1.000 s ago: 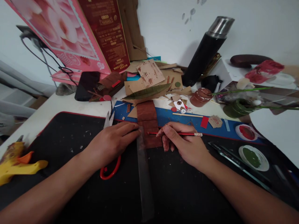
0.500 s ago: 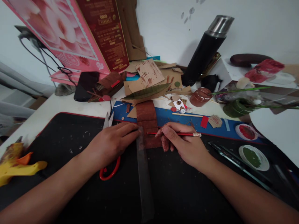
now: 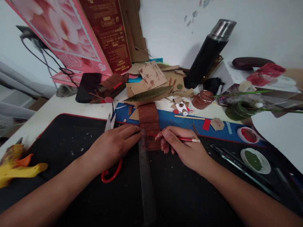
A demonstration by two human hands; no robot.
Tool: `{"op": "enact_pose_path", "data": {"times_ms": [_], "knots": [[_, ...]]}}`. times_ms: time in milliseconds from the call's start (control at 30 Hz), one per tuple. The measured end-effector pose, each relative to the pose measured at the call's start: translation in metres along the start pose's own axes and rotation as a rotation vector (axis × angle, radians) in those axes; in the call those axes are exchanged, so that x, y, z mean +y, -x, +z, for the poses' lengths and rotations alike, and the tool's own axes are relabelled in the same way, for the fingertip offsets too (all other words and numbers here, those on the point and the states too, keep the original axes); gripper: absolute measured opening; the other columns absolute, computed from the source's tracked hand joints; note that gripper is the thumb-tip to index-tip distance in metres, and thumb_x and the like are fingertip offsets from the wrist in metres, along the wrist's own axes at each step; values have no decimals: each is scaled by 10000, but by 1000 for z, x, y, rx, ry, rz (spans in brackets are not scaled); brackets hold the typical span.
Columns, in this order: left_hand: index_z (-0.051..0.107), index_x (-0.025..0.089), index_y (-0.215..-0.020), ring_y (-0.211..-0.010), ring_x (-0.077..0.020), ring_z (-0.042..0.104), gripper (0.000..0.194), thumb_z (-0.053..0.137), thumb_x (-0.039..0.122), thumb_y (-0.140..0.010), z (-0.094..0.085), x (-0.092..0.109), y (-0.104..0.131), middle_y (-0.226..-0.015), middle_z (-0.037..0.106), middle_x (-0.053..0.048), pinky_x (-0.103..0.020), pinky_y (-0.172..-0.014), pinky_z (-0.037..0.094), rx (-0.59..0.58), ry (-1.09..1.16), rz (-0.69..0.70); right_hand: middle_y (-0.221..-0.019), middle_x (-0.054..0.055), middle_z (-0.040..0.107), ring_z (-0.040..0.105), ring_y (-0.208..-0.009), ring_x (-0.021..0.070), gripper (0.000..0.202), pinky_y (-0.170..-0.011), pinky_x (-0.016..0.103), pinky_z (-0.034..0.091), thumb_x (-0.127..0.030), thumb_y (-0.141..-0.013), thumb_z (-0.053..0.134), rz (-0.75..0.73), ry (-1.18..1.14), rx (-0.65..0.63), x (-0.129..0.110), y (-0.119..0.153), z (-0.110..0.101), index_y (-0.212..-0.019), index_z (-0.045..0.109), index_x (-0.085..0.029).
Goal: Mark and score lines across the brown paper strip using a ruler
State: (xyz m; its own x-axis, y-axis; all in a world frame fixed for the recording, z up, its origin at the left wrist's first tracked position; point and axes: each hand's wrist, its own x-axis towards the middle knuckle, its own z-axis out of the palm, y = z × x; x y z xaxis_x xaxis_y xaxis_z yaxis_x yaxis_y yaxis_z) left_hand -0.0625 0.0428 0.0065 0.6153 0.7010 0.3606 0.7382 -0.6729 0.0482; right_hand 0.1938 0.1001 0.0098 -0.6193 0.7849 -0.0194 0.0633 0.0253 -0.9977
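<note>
My left hand (image 3: 115, 138) lies palm down, fingers together, and holds the far end of a clear ruler (image 3: 147, 186) down on a brown-painted cardboard strip (image 3: 149, 118). The ruler runs from there towards me over the black mat. In my right hand (image 3: 181, 143) a red pencil (image 3: 187, 139) is pinched almost level, its point to the left over the strip, close to the ruler's edge. Whether the point touches the strip I cannot tell. Red-handled scissors (image 3: 112, 176) lie partly hidden under my left hand and wrist, blades pointing away.
A yellow glue gun (image 3: 21, 170) lies at the left of the black mat (image 3: 78, 195). To the right are a utility knife (image 3: 236, 164) and lids of green paint (image 3: 255, 160) and red paint (image 3: 248, 135). Behind stand a brown paint jar (image 3: 203, 99), cardboard scraps and a black flask (image 3: 205, 56).
My right hand has shifted slightly left with the pencil, and the pencil's back end has dropped a little. My left hand and the ruler stay in place.
</note>
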Motion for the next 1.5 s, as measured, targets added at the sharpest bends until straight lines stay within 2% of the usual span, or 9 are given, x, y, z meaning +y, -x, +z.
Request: {"op": "enact_pose_path", "data": {"times_ms": [167, 633, 867, 1067, 1500], "knots": [[661, 139, -1268, -1074, -243, 728, 317, 457, 116, -1026, 0, -1, 1, -1189, 736, -138, -353, -829, 647, -8, 36, -18, -728, -7, 668, 620, -611, 103, 355, -484, 246, 415, -468, -1059, 543, 13, 29, 1, 1, -1, 1, -906, 736, -212], [670, 143, -1257, -1070, -237, 723, 323, 445, 120, -1027, 1, 0, 0, -1181, 734, -135, -345, -843, 636, -7, 31, -20, -744, -2, 677, 643, -656, 122, 382, -611, 267, 499, -487, -1066, 529, 23, 87, -10, 3, -1, 3, -919, 735, -200], [672, 143, -1246, -1053, -235, 726, 316, 451, 114, -1022, 2, -1, 1, -1171, 738, -130, -337, -806, 639, -5, 11, -10, -706, -9, 682, 645, -637, 124, 383, -599, 274, 492, -498, -1062, 528, 7, 115, -11, 2, -1, 2, -888, 729, -223], [666, 115, -1212, -1025, -240, 735, 309, 402, 138, -1053, 2, 0, -1, -1152, 738, -138, -336, -779, 643, 21, -20, 12, -676, -12, 678, 634, -618, 113, 395, -518, 257, 432, -497, -1067, 518, 15, 111, -20, 2, 0, 1, -890, 733, -217], [655, 117, -1206, -1031, -246, 735, 285, 416, 135, -1052, 1, 1, -1, -1148, 737, -136, -346, -778, 651, 18, -13, 8, -654, -14, 672, 644, -603, 103, 427, -517, 248, 423, -493, -1075, 520, -3, 104, -24, 4, 2, -1, -860, 748, -203]]}}
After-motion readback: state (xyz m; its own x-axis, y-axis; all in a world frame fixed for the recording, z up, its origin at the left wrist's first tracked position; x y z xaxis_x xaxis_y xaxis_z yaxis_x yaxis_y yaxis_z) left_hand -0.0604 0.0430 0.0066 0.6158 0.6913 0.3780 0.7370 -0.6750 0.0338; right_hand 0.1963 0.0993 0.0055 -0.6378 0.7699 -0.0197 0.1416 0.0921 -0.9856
